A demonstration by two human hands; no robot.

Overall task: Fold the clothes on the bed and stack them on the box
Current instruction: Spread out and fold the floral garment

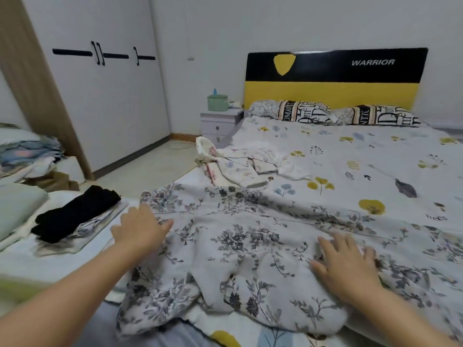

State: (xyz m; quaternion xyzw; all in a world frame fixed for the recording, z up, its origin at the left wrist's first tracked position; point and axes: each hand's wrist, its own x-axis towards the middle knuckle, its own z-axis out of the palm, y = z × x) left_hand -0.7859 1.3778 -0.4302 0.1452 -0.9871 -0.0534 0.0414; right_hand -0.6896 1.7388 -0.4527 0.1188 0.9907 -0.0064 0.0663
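Observation:
A white garment with a grey flower print [238, 246] lies spread and rumpled on the near part of the bed [375, 166]. My left hand [140, 227] rests flat on its left edge with fingers straight. My right hand [348, 266] presses flat on its right side, fingers spread. A second pale flowered garment [240, 164] lies crumpled further up the bed near its left edge. To the left, a folded black garment [75, 214] sits on top of a light folded piece on the white box [25, 261].
Two patterned pillows [305, 112] lie against the black and yellow headboard [333, 78]. A nightstand [220, 123] with a green tissue box stands left of the bed. A white wardrobe [105, 96] and a pile of bedding [27, 151] are at the left.

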